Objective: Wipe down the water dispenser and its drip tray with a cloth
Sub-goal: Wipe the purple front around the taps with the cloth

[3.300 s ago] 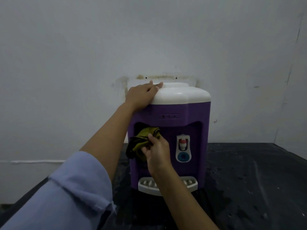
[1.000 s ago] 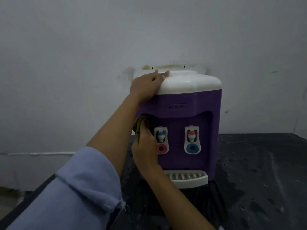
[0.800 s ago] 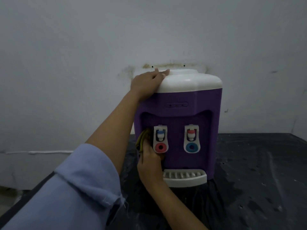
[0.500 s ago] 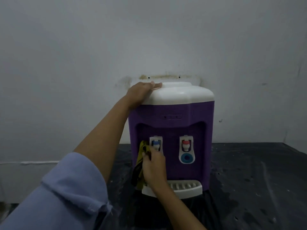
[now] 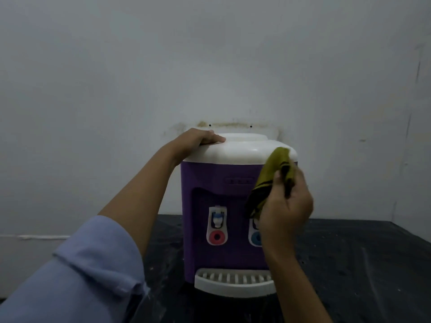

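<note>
Your right hand [image 5: 285, 213] grips the bunched cloth [image 5: 272, 173] at the top right corner of the water dispenser [image 5: 217, 183], and your left hand [image 5: 198, 141] rests with fingers laid along the lid's left edge. I judge the body wipe is under way and the drip tray [image 5: 233, 283], below your right wrist, is left to do. Right of the cloth hand there is room over the table [image 5: 361, 264] to sweep round the side, but the wall [image 5: 210, 66] stands close behind the lid.

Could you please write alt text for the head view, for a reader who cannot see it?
A person's right hand holds an olive cloth at the upper right corner of a purple dispenser, while the left hand rests on its white lid. The dispenser stands on a dark table, its drip tray below two taps.
</note>
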